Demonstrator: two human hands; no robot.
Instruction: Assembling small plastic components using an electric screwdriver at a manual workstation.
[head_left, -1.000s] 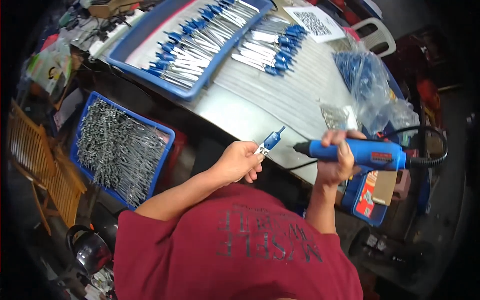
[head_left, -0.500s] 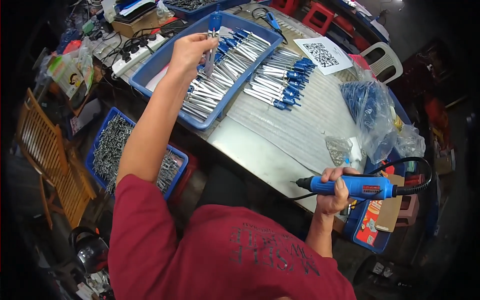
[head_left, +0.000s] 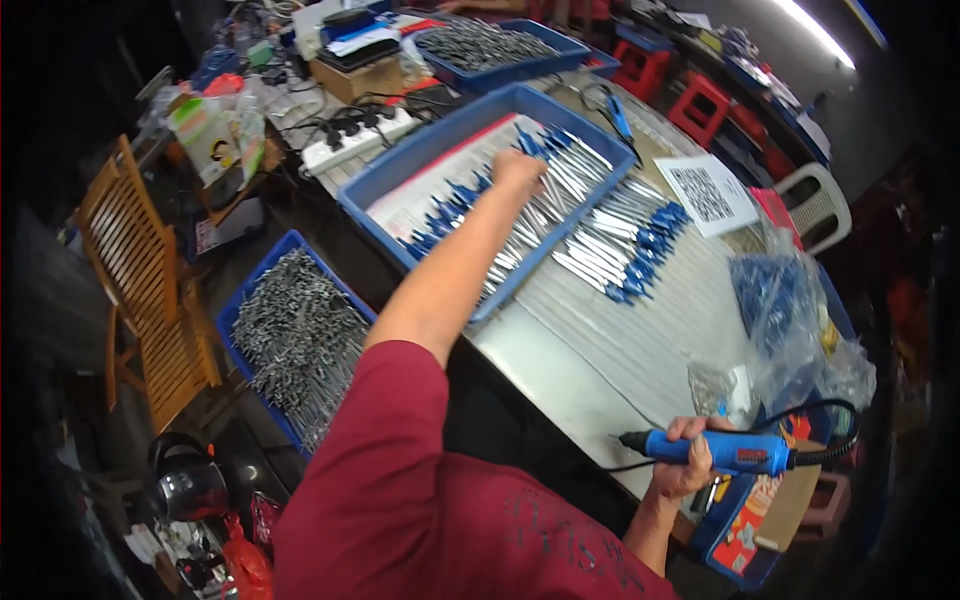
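My left hand (head_left: 518, 172) reaches into a blue tray (head_left: 545, 258), its fingers curled among drawing compasses (head_left: 572, 172) with silvery legs and blue heads. What the fingers hold, if anything, is hidden behind the hand. In my right hand (head_left: 690, 468) is a blue electric screwdriver (head_left: 742, 454), gripped around its body above the table's near right edge. Its dark tip points left, and a black cable leaves its rear end. More compasses (head_left: 610, 240) lie in a rough row on the table beside the tray, blue heads to the right.
A blue bin of metal parts (head_left: 300, 335) stands low at the left, near a wooden folding chair (head_left: 130, 255). Behind the tray are a white power strip (head_left: 360, 142) and another filled tray (head_left: 490, 48). A printed sheet (head_left: 706, 196) and clear plastic bags (head_left: 785, 310) lie right.
My left hand has gone from holding a compass upright above the tray to down among the compasses. The view has shifted; my right hand still holds the screwdriver.
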